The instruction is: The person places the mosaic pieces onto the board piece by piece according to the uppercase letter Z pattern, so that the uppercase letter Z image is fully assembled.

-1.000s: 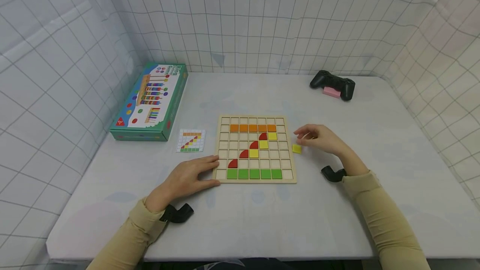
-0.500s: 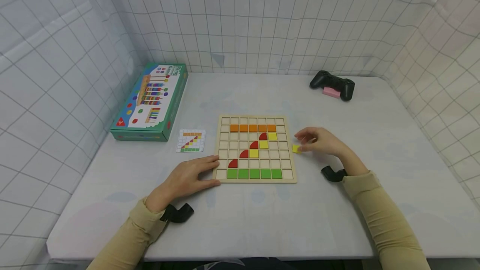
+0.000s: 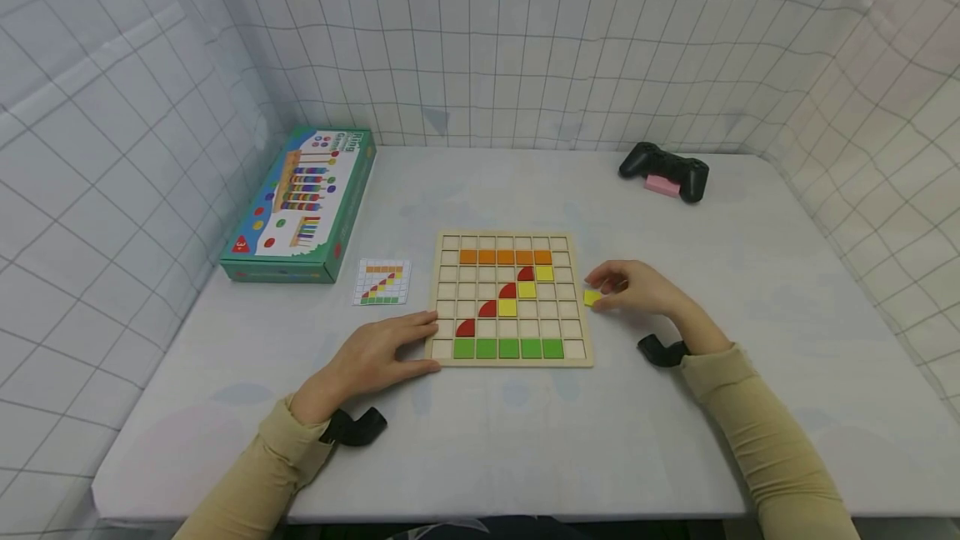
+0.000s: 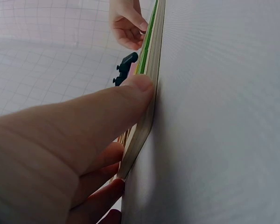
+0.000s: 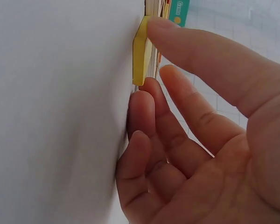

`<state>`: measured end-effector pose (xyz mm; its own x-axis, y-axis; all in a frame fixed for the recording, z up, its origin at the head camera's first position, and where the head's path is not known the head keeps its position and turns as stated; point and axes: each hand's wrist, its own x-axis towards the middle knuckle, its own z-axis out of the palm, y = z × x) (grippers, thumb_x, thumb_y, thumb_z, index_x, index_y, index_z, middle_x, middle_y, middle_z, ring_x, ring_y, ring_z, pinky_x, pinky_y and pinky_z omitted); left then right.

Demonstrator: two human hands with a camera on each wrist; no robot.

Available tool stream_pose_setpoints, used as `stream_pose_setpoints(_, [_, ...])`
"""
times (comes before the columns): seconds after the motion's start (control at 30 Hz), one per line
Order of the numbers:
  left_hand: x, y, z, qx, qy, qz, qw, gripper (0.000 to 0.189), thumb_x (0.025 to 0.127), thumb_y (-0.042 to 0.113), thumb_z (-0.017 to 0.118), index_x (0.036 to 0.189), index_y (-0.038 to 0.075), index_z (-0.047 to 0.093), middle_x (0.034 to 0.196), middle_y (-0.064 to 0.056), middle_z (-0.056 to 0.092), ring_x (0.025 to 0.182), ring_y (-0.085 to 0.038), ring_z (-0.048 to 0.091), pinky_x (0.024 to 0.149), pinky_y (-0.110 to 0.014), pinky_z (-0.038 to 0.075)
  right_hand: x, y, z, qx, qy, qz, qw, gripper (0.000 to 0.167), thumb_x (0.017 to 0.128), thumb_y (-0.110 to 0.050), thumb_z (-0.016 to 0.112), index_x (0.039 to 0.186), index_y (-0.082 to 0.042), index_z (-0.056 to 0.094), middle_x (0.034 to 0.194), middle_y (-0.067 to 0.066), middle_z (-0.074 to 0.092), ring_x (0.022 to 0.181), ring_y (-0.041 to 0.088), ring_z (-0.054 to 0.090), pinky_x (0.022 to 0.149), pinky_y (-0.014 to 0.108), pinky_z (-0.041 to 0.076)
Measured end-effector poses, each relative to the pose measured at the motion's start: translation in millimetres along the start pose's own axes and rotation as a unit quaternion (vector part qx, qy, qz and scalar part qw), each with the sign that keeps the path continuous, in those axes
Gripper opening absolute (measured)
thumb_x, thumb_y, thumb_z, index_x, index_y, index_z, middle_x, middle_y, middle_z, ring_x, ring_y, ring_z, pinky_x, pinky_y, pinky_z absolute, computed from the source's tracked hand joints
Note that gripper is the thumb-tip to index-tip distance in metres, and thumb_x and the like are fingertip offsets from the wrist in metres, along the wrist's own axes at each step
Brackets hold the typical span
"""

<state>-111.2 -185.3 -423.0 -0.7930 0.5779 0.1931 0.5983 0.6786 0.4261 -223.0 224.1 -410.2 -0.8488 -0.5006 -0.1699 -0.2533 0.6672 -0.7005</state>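
Observation:
A wooden grid board [image 3: 436,273] lies on the table, with orange squares [image 3: 506,257] across its upper part and green squares [image 3: 508,348] along its lower part. Between them run red quarter-round tiles [image 3: 507,291] and yellow squares [image 3: 527,290] on a diagonal. My left hand [image 3: 378,350] rests at the board's lower left corner, its thumb [image 4: 114,100] and fingertips against the edges. Beside the right edge lies a loose yellow tile [image 5: 140,51]. The thumb of my right hand [image 3: 637,286] touches this tile, while the other fingers are loosely bent and stand apart from the thumb.
A printed pattern card [image 3: 382,282] lies left of the board. Farther left sits a green toy box [image 3: 300,202]. A black game controller [image 3: 666,170] rests at the back right against a pink block [image 3: 662,185]. Gridded white cloth [image 3: 510,40] hangs around the table.
My right hand has come slightly down and toward me, bringing the thumb onto the loose yellow tile. The left hand and the board have stayed in place.

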Motion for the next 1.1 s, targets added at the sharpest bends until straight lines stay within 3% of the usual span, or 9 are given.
stream_pose_setpoints(0.47, [-0.8,-0.1,-0.7,-0.002,0.0,-0.003,1.0,0.062,0.081,0.044,0.07,0.126,0.003,0.06,0.136,-0.008,0.052,0.123,-0.023,0.049,0.096,-0.041,0.045,0.4,-8,-1,-0.017,-0.006,0.019,0.9996,0.034,0.075,-0.01,0.077,0.105,-0.003,0.064,0.091,0.006,0.06,0.083,0.02,0.053,0.073,0.031,0.046])
stream_pose_setpoints(0.67, [-0.8,-0.3,0.6,-0.006,0.0,-0.003,1.0,0.062,0.081,0.045,0.07,0.126,0.003,0.06,0.136,-0.007,0.052,0.123,-0.022,0.049,0.096,-0.04,0.045,3.9,-17,-3,0.007,-0.005,0.012,0.9999,0.03,0.078,-0.011,0.075,0.104,-0.003,0.064,0.094,0.007,0.062,0.084,0.02,0.056,0.074,0.029,0.048])
stream_pose_setpoints(0.9, [-0.4,1.1,0.3,-0.005,-0.001,-0.005,1.0,0.062,0.081,0.045,0.07,0.126,0.003,0.06,0.136,-0.007,0.052,0.124,-0.021,0.049,0.097,-0.04,0.044,13.7,-43,1,0.034,-0.008,0.002,0.9994,0.028,0.079,-0.012,0.075,0.102,-0.001,0.064,0.09,0.006,0.064,0.082,0.02,0.058,0.075,0.031,0.049])
stream_pose_setpoints(1.1, [-0.5,1.1,-0.1,-0.002,0.004,-0.002,1.0,0.062,0.081,0.044,0.071,0.125,0.002,0.061,0.135,-0.008,0.053,0.123,-0.022,0.049,0.096,-0.04,0.045,28.8,-68,17,0.053,-0.04,-0.032,0.9973,0.023,0.079,-0.012,0.076,0.096,-0.002,0.065,0.087,0.005,0.064,0.079,0.019,0.059,0.075,0.029,0.051])
